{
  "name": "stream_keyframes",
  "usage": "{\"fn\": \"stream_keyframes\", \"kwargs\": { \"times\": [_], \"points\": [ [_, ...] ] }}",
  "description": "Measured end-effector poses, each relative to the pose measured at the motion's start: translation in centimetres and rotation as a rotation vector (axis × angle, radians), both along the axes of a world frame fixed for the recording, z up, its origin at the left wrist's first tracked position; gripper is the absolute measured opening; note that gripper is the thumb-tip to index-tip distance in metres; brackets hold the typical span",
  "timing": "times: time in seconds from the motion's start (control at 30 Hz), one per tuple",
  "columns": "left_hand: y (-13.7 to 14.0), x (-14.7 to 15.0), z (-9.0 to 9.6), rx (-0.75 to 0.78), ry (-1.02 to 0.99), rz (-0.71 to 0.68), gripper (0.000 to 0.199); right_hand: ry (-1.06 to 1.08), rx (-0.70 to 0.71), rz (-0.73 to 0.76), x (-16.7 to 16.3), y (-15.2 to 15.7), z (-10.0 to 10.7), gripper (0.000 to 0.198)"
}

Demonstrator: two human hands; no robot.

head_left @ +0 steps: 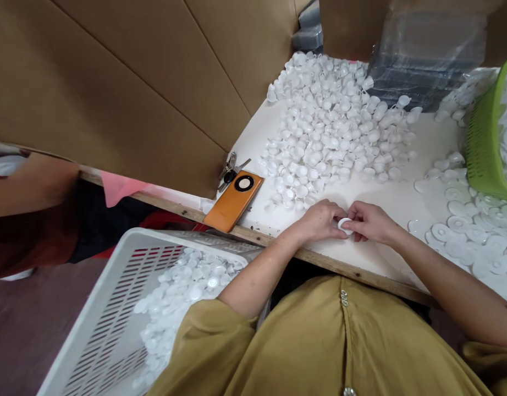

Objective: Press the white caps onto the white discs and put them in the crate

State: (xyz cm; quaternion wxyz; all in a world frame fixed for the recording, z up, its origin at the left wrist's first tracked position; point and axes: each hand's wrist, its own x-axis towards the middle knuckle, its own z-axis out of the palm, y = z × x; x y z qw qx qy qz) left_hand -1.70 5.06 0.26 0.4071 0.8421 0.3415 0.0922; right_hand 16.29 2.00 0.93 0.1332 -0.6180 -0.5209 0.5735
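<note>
Both my hands meet over the front of the white table (385, 206). Between their fingertips is a small round white plastic cap (345, 225). My left hand (323, 220) pinches it from the left, and my right hand (371, 221) has its thumb and fingers closed on the other side. Fingers hide part of the cap. Just beyond my hands spreads a large heap of small white plastic caps (319, 132). To the right lie many flat white discs (463, 231), loose on the table.
An orange phone (232, 203) and some keys (231, 165) lie by a cardboard wall (154, 71). A white crate (109, 308) with white pieces stands below left. At right is a green basket (482, 143); behind, a plastic-wrapped stack (426, 60). Another person's arm (31, 184) shows far left.
</note>
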Motion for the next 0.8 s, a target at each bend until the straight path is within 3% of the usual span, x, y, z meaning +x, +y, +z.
{"fn": "stream_keyframes", "kwargs": {
  "times": [0.2,0.27,0.37,0.53,0.67,0.8],
  "points": [
    [-0.2,-0.6,-0.1,-0.007,-0.046,-0.034,0.034,-0.015,-0.079,-0.047,-0.4,-0.1,0.2,0.025],
    [-0.3,-0.5,-0.1,-0.018,-0.032,-0.007,0.029,-0.018,-0.12,-0.041,-0.4,0.0,0.2,0.024],
    [-0.2,0.1,0.1,-0.012,0.069,0.025,0.022,0.016,-0.185,-0.053,-0.4,0.4,0.3,0.024],
    [0.8,1.1,1.4,-0.03,0.293,-0.007,0.027,0.02,-0.245,0.01,-0.4,1.6,0.5,0.026],
    [0.8,1.7,2.0,-0.067,0.415,-0.004,0.034,-0.017,-0.204,0.022,-0.8,1.4,0.4,0.029],
    [-0.9,1.1,2.0,-0.127,0.248,0.125,0.026,-0.01,-0.002,-0.02,-0.7,-0.7,0.2,0.023]
  ]
}}
